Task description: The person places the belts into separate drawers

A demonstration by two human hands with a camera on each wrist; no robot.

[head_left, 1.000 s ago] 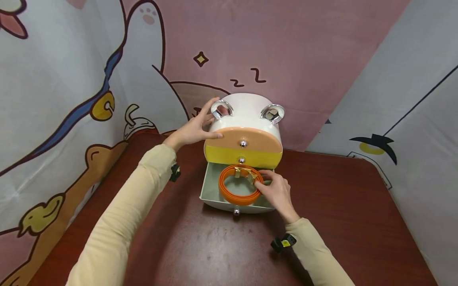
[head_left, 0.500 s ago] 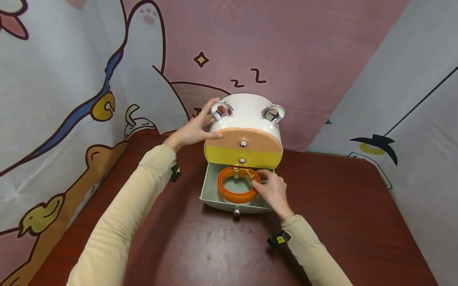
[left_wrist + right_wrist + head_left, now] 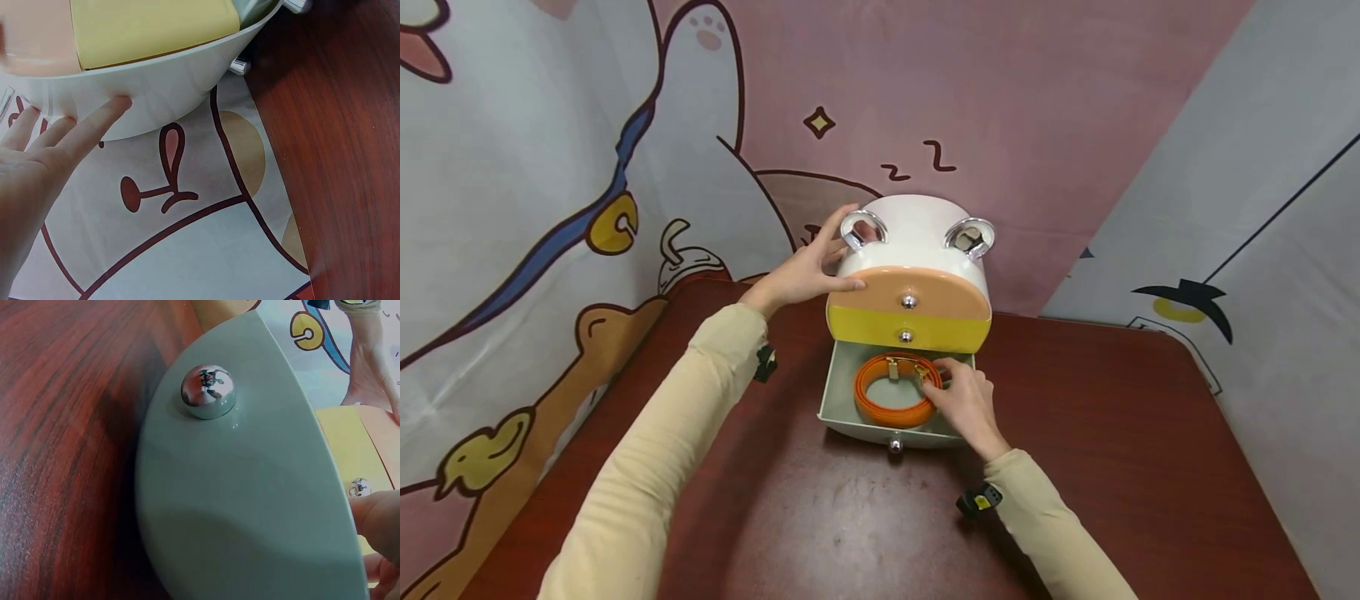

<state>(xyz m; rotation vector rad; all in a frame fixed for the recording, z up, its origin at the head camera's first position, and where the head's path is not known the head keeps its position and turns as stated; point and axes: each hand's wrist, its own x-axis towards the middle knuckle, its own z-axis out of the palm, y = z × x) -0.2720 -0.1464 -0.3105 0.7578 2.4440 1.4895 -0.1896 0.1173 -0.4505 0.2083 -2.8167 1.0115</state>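
A small drawer cabinet (image 3: 917,225) with a white rounded body and two silver ear-like rings stands on the table. Its pale green bottom drawer (image 3: 838,404) is pulled out. Inside lies a coiled orange belt (image 3: 895,415) with gold metal fittings. My right hand (image 3: 966,404) pinches the coil's right side between thumb and fingers. In the right wrist view, the drawer front (image 3: 250,487) hides the belt and part of that hand. My left hand (image 3: 805,271) rests on the cabinet's left side, thumb at the front. In the left wrist view, its straight fingers (image 3: 94,128) touch the white side.
Above the open drawer, the orange drawer (image 3: 872,292) and the yellow drawer (image 3: 865,325) are closed, each with a silver knob. The dark red wooden table (image 3: 1112,417) spreads on both sides and in front. Cartoon-printed cloth (image 3: 1075,108) hangs behind and beside the table.
My right hand has moved slightly left and down with the belt, which now sits lower in the drawer. My left hand has stayed on the cabinet.
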